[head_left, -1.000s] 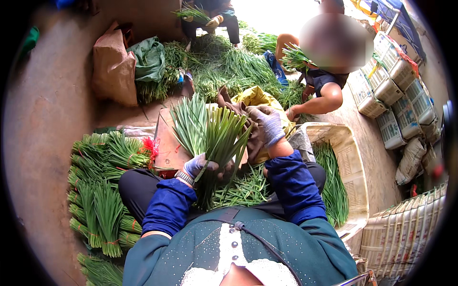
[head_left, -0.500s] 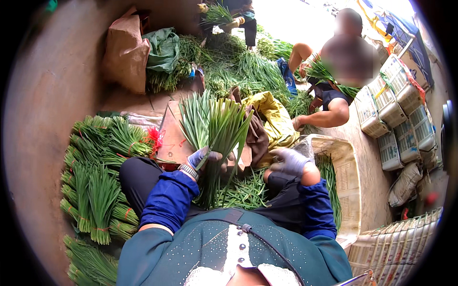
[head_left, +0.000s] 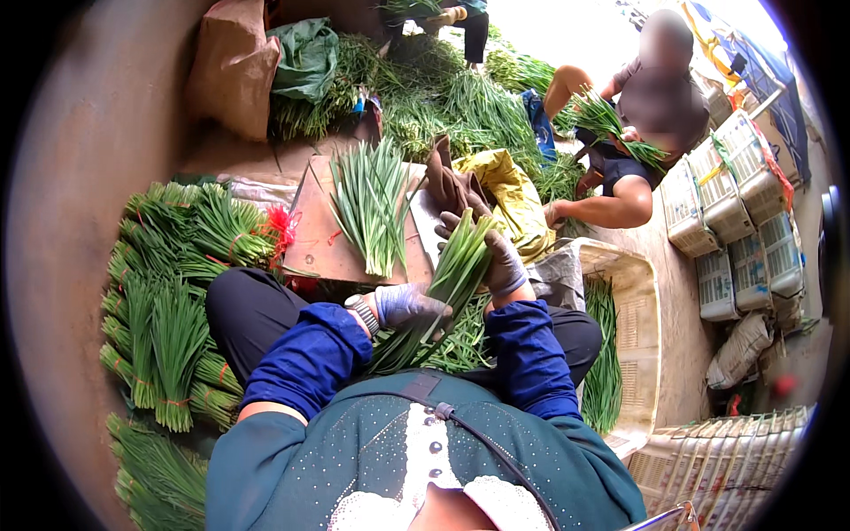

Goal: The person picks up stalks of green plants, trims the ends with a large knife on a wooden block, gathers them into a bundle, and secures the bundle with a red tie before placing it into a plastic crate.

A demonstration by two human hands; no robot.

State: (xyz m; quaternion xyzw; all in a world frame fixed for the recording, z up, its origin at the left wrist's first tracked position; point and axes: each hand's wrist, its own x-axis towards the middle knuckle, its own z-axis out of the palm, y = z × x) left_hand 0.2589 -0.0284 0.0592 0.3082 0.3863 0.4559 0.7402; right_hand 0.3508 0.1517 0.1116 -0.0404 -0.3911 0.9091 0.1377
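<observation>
A loose bunch of green chives (head_left: pixel 456 265) slants across my lap, its pale cut ends up and to the right. My left hand (head_left: pixel 412 308), in a thin pale glove with a watch at the wrist, is closed round its lower middle. Higher up, my right hand (head_left: pixel 503 261), gloved too, cups the pale ends, palm on the right side and fingers showing behind. In front of me another pile of chives (head_left: pixel 372 208) lies on a wooden board (head_left: pixel 312 234), ends toward me. More loose chives (head_left: pixel 465 341) lie between my legs.
Banded chive bundles (head_left: pixel 173 332) are stacked at my left. A pale plastic crate (head_left: pixel 639 354) holding chives stands at my right. A yellow sack (head_left: pixel 509 199) and brown cloth (head_left: pixel 450 181) lie beyond the board. Another person (head_left: pixel 660 97) sits far right, holding chives, near stacked crates (head_left: pixel 730 208).
My right hand has come left from beside my knee onto the bunch's pale ends. The left hand has moved right and tilted the bunch. The pile on the board shows more fully.
</observation>
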